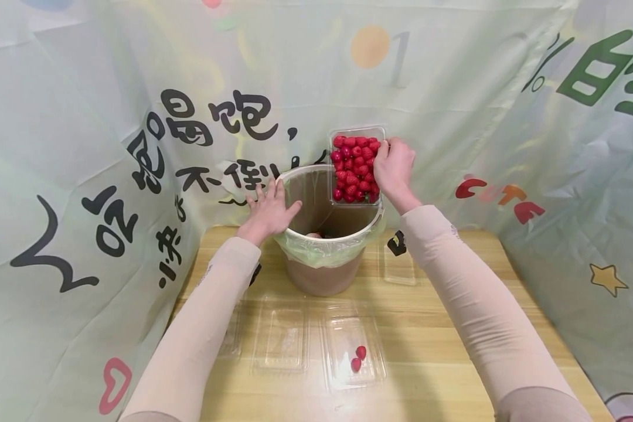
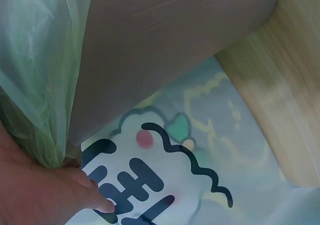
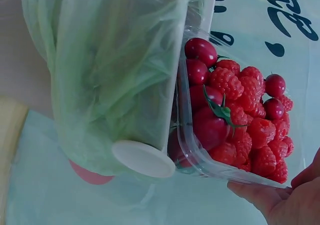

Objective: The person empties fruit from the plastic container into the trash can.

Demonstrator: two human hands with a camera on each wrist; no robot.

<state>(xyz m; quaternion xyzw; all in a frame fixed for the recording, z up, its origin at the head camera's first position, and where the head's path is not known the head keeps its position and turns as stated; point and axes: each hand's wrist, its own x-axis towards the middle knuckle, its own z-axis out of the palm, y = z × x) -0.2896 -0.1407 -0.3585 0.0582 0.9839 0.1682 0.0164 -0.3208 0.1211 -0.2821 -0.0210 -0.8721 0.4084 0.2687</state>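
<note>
My right hand (image 1: 395,170) grips the side of a clear plastic box (image 1: 356,201) filled with raspberries (image 3: 252,92) and some cherry tomatoes (image 3: 210,127), one with a green stem. The box is tipped up above the right part of the waste bin's (image 1: 322,280) rim, fruit still inside. My left hand (image 1: 269,211), fingers spread, rests on the rim's left side. In the left wrist view this hand (image 2: 45,190) lies against the thin green bin bag (image 2: 37,80). The bag lines the bin and folds over its rim. Something small and pale lies at the bottom.
Several clear plastic containers lie on the wooden table (image 1: 432,351). Two raspberries (image 1: 358,358) sit in the near clear container (image 1: 343,328); another container (image 1: 281,340) is left of it. A flat clear piece (image 1: 399,269) lies right of the bin. Printed cloth (image 1: 453,88) surrounds the table.
</note>
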